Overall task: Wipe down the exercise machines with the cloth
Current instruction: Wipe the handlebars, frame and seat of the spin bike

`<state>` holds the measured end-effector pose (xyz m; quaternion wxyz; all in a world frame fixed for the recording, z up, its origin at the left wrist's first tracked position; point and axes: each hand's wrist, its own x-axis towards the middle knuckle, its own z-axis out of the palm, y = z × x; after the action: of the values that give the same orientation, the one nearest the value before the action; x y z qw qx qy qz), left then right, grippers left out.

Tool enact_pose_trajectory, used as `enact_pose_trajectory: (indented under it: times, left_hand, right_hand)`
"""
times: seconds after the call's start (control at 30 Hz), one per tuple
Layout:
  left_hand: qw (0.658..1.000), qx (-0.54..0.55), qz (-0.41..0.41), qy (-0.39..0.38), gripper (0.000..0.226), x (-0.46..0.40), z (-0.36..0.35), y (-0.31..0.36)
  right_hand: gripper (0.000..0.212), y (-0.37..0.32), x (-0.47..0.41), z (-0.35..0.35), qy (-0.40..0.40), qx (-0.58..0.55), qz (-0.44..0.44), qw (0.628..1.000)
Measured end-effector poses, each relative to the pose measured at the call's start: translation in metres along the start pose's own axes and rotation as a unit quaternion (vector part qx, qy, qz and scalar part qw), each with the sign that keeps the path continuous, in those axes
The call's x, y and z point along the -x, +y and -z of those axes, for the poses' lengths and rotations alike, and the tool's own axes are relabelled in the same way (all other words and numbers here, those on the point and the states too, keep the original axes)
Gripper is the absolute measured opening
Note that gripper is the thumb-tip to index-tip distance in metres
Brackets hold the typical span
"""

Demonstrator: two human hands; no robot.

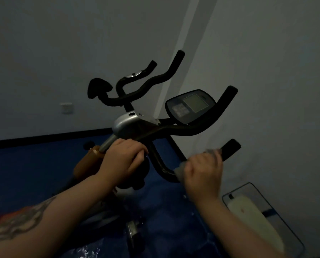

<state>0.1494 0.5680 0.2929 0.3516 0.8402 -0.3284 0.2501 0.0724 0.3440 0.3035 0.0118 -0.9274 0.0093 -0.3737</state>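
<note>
At the near handlebar of the exercise bike (129, 125), wiping is the step in hand. The right hand (203, 172) is curled round the lower right grip bar (164, 168) with the cloth (179, 169) wrapped between palm and bar. Pale folds of the cloth show at the left edge of the hand and again above the knuckles, just below the black foam end (231, 148) of the bar. The left hand (122, 159) grips the centre of the frame where the silver stem (107, 144) meets the handlebar junction, fingers curled over it, apparently to steady the machine.

The console (190, 106) sits above and between the two hands, its screen dark. A second set of handlebars (146, 84), most likely belonging to another machine behind, stands further back near the wall (43, 53). The light is low, so whether the cloth fully encircles the bar cannot be told.

Judged from this position, the lower right bar is under treatment, while the upper curved bar, the console and the rear machine show no contact with the cloth. The next move calls for sliding the cloth along the bar toward the foam end, keeping the wrap tight, with the left hand holding the frame still. The console would then need lighter pressure on its screen.
</note>
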Motion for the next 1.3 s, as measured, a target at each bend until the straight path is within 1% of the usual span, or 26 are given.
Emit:
enact_pose_trajectory:
  times: [0.07, 0.1, 0.2, 0.23, 0.27, 0.3, 0.37, 0.43, 0.5, 0.53, 0.57, 0.63, 0.67, 0.7, 0.8, 0.87, 0.9, 0.93, 1.03, 1.07, 1.1, 1.13, 1.17, 1.2, 1.27, 1.3]
  left_hand:
    - [1.000, -0.004, 0.024, 0.010, 0.028, 0.001, 0.000, -0.001]
    - [0.999, -0.001, 0.033, 0.012, 0.028, 0.002, -0.001, -0.001]
    - [0.998, 0.024, 0.055, 0.017, 0.028, 0.006, -0.001, -0.003]
    - [0.997, 0.034, 0.060, 0.022, 0.029, 0.007, -0.001, -0.003]
    - [0.996, 0.043, 0.065, 0.030, 0.028, 0.008, -0.001, -0.003]
    - [0.996, 0.050, 0.070, 0.037, 0.028, 0.008, -0.001, -0.003]
    - [0.995, 0.054, 0.074, 0.047, 0.026, 0.009, -0.001, -0.003]
    - [0.994, 0.062, 0.077, 0.050, 0.025, 0.009, -0.002, -0.004]
    - [0.993, 0.073, 0.080, 0.047, 0.025, 0.008, -0.002, -0.005]
    - [0.993, 0.080, 0.080, 0.042, 0.025, 0.008, -0.002, -0.005]
    - [0.993, 0.083, 0.080, 0.038, 0.025, 0.008, -0.001, -0.005]
    - [0.993, 0.085, 0.077, 0.032, 0.025, 0.009, -0.002, -0.007]
    - [0.993, 0.087, 0.075, 0.030, 0.024, 0.009, -0.002, -0.007]
    - [0.993, 0.088, 0.071, 0.032, 0.023, 0.009, -0.002, -0.008]
    - [0.994, 0.087, 0.057, 0.036, 0.021, 0.008, -0.003, -0.010]
    - [0.994, 0.082, 0.050, 0.044, 0.021, 0.006, -0.005, -0.013]
    - [0.995, 0.078, 0.045, 0.048, 0.021, 0.006, -0.006, -0.014]
    - [0.995, 0.073, 0.040, 0.050, 0.020, 0.006, -0.006, -0.015]
    - [0.998, 0.054, 0.022, 0.039, 0.020, 0.004, -0.006, -0.014]
    - [0.999, 0.040, 0.012, 0.029, 0.020, 0.003, -0.006, -0.015]
    - [1.000, 0.015, -0.003, 0.015, 0.020, 0.002, -0.006, -0.015]
    - [1.000, -0.019, -0.022, 0.001, 0.021, 0.002, -0.005, -0.017]
    - [0.997, -0.055, -0.046, -0.012, 0.022, 0.001, -0.005, -0.017]
    - [0.994, -0.084, -0.072, -0.024, 0.024, -0.001, -0.005, -0.018]
    - [0.986, -0.114, -0.118, -0.044, 0.027, -0.005, -0.004, -0.018]
    - [0.983, -0.118, -0.132, -0.048, 0.028, -0.007, -0.003, -0.018]
  right_hand:
    - [0.022, -0.037, 0.022, -0.011, -0.001, 0.009, -0.012, 1.000]
    - [0.021, -0.044, 0.026, -0.013, -0.009, 0.020, -0.002, 1.000]
    - [0.025, -0.013, 0.013, -0.002, -0.053, 0.042, 0.133, 0.989]
    - [0.027, 0.005, 0.006, 0.004, -0.065, 0.048, 0.159, 0.984]
    - [0.028, 0.021, 0.000, 0.010, -0.073, 0.058, 0.161, 0.983]
    - [0.029, 0.031, -0.003, 0.014, -0.077, 0.067, 0.143, 0.984]
    - [0.033, 0.026, 0.005, 0.015, -0.065, 0.072, 0.070, 0.993]
    - [0.032, -0.009, 0.015, 0.000, -0.052, 0.076, 0.004, 0.996]
    - [0.035, -0.044, 0.013, -0.014, -0.063, 0.088, -0.003, 0.994]
    - [0.039, -0.054, 0.005, -0.016, -0.080, 0.099, 0.011, 0.992]
    - [0.038, -0.055, -0.004, -0.017, -0.099, 0.120, 0.047, 0.987]
    - [0.022, -0.039, -0.009, -0.010, -0.138, 0.136, 0.150, 0.969]
    - [0.019, -0.026, -0.009, -0.001, -0.156, 0.128, 0.177, 0.963]
    - [0.019, -0.015, -0.006, 0.008, -0.162, 0.120, 0.186, 0.962]
    - [0.028, -0.010, 0.003, 0.021, -0.153, 0.124, 0.135, 0.971]
    - [0.021, -0.032, 0.000, 0.008, -0.149, 0.139, 0.102, 0.974]
    - [0.013, -0.045, -0.003, -0.002, -0.158, 0.146, 0.104, 0.971]
    - [0.011, -0.057, -0.007, -0.011, -0.169, 0.161, 0.108, 0.967]
    - [0.026, -0.068, -0.021, -0.020, -0.176, 0.199, 0.103, 0.959]
    - [0.029, -0.063, -0.022, -0.017, -0.178, 0.192, 0.124, 0.957]
    - [0.027, -0.055, -0.024, -0.009, -0.179, 0.172, 0.147, 0.958]
    - [0.016, -0.042, -0.023, 0.000, -0.173, 0.139, 0.169, 0.960]
    - [0.015, -0.024, -0.022, 0.009, -0.161, 0.112, 0.188, 0.962]
    - [0.022, -0.001, -0.022, 0.019, -0.156, 0.099, 0.202, 0.962]
    - [0.031, 0.039, -0.024, 0.042, -0.175, 0.124, 0.189, 0.958]
    - [0.033, 0.048, -0.024, 0.048, -0.165, 0.131, 0.156, 0.965]
